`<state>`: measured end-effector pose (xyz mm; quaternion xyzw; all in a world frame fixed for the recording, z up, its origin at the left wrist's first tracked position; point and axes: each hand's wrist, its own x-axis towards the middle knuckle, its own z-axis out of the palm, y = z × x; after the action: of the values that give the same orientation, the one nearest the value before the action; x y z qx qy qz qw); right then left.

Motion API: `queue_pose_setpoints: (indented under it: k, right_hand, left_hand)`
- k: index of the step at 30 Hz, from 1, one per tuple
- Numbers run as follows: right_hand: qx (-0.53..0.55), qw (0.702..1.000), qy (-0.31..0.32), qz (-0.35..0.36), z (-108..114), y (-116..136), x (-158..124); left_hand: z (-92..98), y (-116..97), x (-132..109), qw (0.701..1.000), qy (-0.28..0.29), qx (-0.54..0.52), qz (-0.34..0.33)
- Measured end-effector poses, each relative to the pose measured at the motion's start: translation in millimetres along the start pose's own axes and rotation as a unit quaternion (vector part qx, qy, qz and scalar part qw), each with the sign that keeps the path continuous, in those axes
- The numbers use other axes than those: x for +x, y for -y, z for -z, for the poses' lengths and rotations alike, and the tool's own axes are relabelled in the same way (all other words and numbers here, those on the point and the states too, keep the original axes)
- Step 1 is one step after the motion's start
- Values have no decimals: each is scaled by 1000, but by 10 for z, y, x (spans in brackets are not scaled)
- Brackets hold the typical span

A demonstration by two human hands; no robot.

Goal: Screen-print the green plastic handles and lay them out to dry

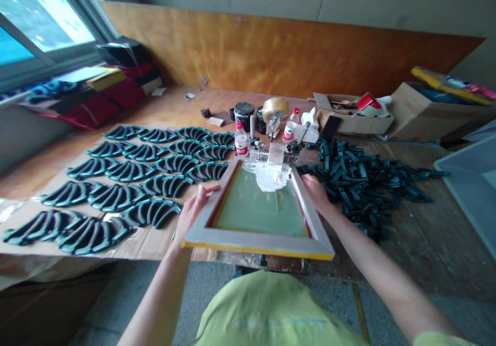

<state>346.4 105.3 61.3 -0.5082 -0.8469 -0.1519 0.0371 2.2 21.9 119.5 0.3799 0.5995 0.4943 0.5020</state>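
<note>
A screen-printing frame (253, 245), grey with a yellow near edge, stands in front of me with greenish mesh inside. White ink (271, 181) lies in a thick patch at the mesh's far end, below a pale squeegee blade (276, 156). My left hand (195, 207) is closed at the frame's left side, one finger reaching along the edge. On the opposite side, my right hand (315, 192) is closed against the right edge, its fingertips partly hidden. A metal hinge clamp (258, 152) sits at the frame's far end. Whatever lies under the frame is hidden.
Rows of dark green curved, ribbed parts (132, 170) cover cardboard at left. A heap of similar dark parts (360, 181) lies at right. Bottles (241, 142), a black tub (244, 113) and a tape roll (276, 107) stand behind. Cardboard boxes (414, 111) sit back right.
</note>
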Motion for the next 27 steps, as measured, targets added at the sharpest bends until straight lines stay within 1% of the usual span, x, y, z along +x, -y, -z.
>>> queue_pose_setpoints:
  k: [2,3,5,7,9,11,13,15,18,20,21,23,25,26,27]
  right_hand:
    - [75,994,-32,-69,33,-114,187]
    - [123,987,-47,-94,46,-123,313]
    - [197,974,-52,-102,65,-60,591]
    - [207,975,-5,-79,69,62,831]
    - [192,977,67,-65,55,188,956]
    - [176,977,107,-52,30,291,929]
    - [169,980,104,-19,14,364,765]
    - [172,980,88,42,27,394,538]
    - [192,967,85,142,107,337,293]
    - [209,957,96,178,162,268,280]
    - [216,955,98,179,175,244,310]
    - [222,961,78,144,155,252,383]
    - [216,971,31,100,78,334,390]
    - [214,972,8,92,30,389,352]
    - [215,972,-9,98,-15,439,289]
  left_hand:
    - [59,338,-108,997,16,18,75]
    - [64,508,-131,995,15,19,97]
    - [47,814,-122,993,2,16,117]
    - [26,1042,-68,993,-3,23,120]
    - [24,1180,-7,993,-2,31,116]
    - [38,1248,35,993,1,29,119]
    - [57,1279,55,992,1,21,126]
    - [69,1300,59,991,0,14,132]
    - [72,1328,53,992,-4,19,129]
    - [66,1334,48,993,-8,25,119]
    - [62,1329,46,993,-10,26,114]
    - [53,1304,38,994,-16,26,108]
    - [43,1267,27,994,-18,20,110]
    - [38,1247,19,993,-17,15,114]
    - [34,1228,11,993,-16,10,119]
